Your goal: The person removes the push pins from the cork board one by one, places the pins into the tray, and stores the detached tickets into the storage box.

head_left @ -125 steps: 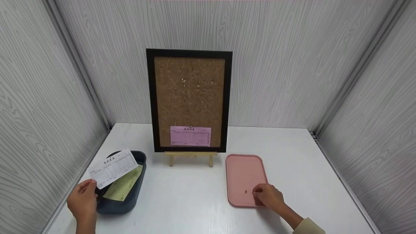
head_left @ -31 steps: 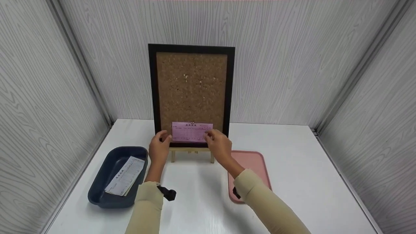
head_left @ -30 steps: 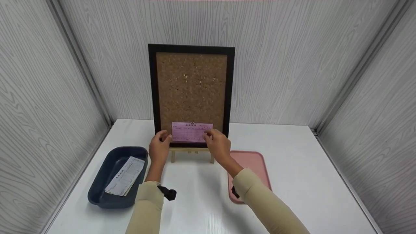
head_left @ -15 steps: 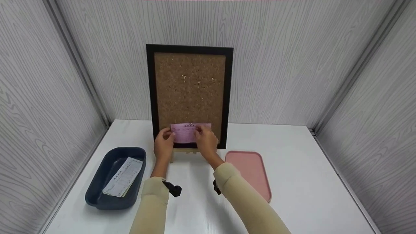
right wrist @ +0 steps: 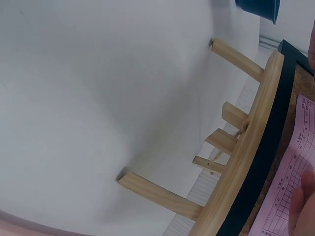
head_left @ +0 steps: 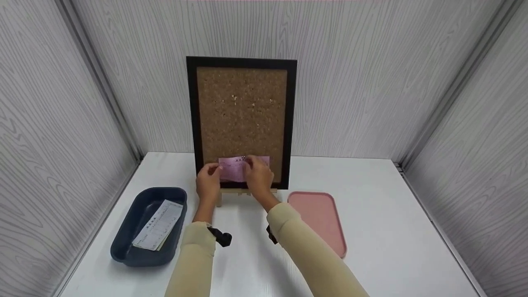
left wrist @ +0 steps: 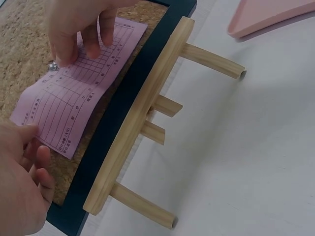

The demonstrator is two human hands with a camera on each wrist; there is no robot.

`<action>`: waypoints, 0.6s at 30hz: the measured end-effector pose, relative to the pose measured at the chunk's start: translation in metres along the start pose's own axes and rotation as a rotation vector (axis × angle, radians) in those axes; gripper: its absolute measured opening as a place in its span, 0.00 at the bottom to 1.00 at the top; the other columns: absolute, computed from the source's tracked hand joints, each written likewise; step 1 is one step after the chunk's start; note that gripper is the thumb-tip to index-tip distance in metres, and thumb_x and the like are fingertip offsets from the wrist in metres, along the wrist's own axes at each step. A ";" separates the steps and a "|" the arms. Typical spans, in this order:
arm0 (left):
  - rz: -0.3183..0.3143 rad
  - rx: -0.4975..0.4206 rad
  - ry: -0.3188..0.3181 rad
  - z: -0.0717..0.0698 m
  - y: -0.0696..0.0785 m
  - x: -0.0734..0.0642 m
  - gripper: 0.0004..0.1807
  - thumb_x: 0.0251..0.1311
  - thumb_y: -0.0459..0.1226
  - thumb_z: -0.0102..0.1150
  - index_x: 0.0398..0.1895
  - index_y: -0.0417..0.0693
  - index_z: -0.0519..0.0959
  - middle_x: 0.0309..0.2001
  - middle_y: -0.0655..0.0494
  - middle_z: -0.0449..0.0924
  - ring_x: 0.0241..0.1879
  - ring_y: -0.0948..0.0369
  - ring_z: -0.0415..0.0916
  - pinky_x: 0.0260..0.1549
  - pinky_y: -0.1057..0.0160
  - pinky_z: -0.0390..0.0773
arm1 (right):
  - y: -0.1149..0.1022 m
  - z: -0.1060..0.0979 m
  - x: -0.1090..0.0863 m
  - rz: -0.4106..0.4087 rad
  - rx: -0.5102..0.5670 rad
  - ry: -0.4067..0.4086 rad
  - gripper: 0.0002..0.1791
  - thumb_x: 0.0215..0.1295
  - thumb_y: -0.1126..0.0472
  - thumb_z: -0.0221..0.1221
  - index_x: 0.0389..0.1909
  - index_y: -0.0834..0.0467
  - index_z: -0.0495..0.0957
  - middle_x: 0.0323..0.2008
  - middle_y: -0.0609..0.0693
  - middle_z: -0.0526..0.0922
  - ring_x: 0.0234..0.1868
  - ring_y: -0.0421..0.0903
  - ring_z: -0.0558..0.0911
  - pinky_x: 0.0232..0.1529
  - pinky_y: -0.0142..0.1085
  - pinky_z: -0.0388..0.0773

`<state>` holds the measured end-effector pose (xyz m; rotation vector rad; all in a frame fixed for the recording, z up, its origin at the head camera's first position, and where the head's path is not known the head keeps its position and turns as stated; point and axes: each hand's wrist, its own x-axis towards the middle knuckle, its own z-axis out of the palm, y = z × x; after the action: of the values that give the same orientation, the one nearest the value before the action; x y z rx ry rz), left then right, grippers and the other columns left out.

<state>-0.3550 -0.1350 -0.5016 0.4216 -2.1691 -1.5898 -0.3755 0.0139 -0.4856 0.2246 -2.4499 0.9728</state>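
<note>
A pink printed slip (head_left: 233, 171) hangs low on the cork board (head_left: 243, 115), buckled and partly covered by my right hand. My left hand (head_left: 208, 181) pinches its left edge; in the left wrist view the thumb (left wrist: 27, 132) overlaps the slip's lower corner. My right hand (head_left: 259, 175) is at the slip's top middle, fingers curled at a small shiny push pin (left wrist: 53, 65) and seeming to pinch it, though the exact contact is partly hidden. The right wrist view catches only the fingers (right wrist: 298, 206) at its edge, over the slip.
The black-framed board leans on a small wooden easel (left wrist: 142, 118). On the left, a dark blue bin (head_left: 123, 235) holds a white slip (head_left: 159, 225) over a yellowish one. A pink tray (head_left: 317, 210) lies on the right, partly behind my right forearm.
Earlier, my left hand held the white slip over the bin while my right was at the tray. Both hands came to the pink slip; my right hand then moved left and up to the pin.
</note>
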 end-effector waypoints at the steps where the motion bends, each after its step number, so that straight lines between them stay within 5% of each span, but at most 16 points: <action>1: -0.002 -0.002 0.001 0.000 -0.001 0.001 0.13 0.70 0.44 0.59 0.50 0.47 0.82 0.48 0.48 0.82 0.48 0.53 0.77 0.48 0.52 0.73 | -0.001 0.000 0.000 0.008 0.006 -0.005 0.11 0.73 0.53 0.59 0.51 0.49 0.82 0.47 0.45 0.86 0.49 0.45 0.84 0.47 0.48 0.78; 18: -0.006 -0.029 -0.034 -0.003 0.000 0.005 0.13 0.70 0.43 0.59 0.50 0.44 0.82 0.47 0.46 0.81 0.46 0.53 0.76 0.45 0.56 0.73 | -0.010 0.002 0.010 0.029 0.048 -0.018 0.03 0.73 0.55 0.60 0.42 0.49 0.80 0.39 0.44 0.84 0.43 0.43 0.84 0.47 0.51 0.75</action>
<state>-0.3582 -0.1400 -0.5000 0.3950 -2.1689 -1.6410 -0.3813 0.0057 -0.4762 0.2158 -2.4548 1.0472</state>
